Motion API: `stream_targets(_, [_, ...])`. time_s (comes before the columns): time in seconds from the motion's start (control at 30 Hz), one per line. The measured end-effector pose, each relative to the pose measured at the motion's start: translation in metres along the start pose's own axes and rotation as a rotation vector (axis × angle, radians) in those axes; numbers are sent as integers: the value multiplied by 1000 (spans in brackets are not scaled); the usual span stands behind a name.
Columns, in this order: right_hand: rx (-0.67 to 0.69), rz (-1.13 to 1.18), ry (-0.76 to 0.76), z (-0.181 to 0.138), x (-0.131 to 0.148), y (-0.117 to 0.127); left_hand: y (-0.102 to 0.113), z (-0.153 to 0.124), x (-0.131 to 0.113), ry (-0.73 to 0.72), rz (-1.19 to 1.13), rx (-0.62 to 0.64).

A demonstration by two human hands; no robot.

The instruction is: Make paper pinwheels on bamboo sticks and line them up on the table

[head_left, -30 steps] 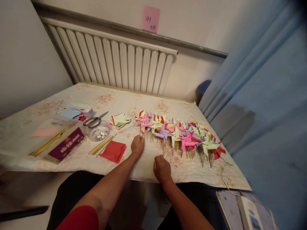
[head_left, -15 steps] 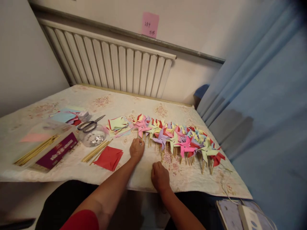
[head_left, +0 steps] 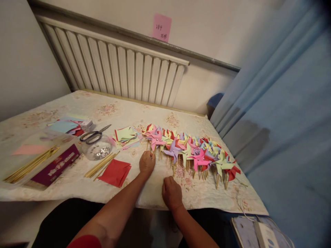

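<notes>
My left hand [head_left: 147,162] is closed at the near left end of a dense group of paper pinwheels [head_left: 186,153]. Its fingers are around the wooden stick of a pink pinwheel [head_left: 156,137], with the paper blades above the fist. My right hand [head_left: 172,193] rests as a fist on the cloth near the front edge, apart from the pinwheels, with nothing showing in it. Left of my left hand lie folded red paper squares [head_left: 115,173] and a small bundle of wooden sticks [head_left: 101,165].
Scissors [head_left: 95,134] lie across a clear round tub of small metal pieces [head_left: 98,151]. Coloured paper stacks [head_left: 126,134] sit nearby. At the left stands a clear plastic box [head_left: 28,168] with more sticks. A blue curtain [head_left: 279,120] hangs at the right, near a power strip [head_left: 266,234].
The view has shifted slightly, so the things on the left appear a little further left. Both hands keep their places and stay closed.
</notes>
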State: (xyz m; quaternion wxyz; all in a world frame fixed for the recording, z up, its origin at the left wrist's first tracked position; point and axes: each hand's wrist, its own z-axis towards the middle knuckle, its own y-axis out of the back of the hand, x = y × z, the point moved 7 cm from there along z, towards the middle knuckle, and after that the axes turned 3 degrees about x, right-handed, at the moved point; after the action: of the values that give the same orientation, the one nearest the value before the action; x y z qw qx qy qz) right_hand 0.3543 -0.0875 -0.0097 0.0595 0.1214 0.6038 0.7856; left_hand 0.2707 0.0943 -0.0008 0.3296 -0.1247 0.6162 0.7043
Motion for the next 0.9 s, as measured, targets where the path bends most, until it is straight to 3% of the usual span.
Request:
stream_targets(0.23, [11, -16, -7, 0, 0, 0, -2, -1, -8, -94, 69, 18])
stream_targets(0.9, [-2, -6, -5, 0, 1, 3, 3, -4, -12, -65, 131, 29])
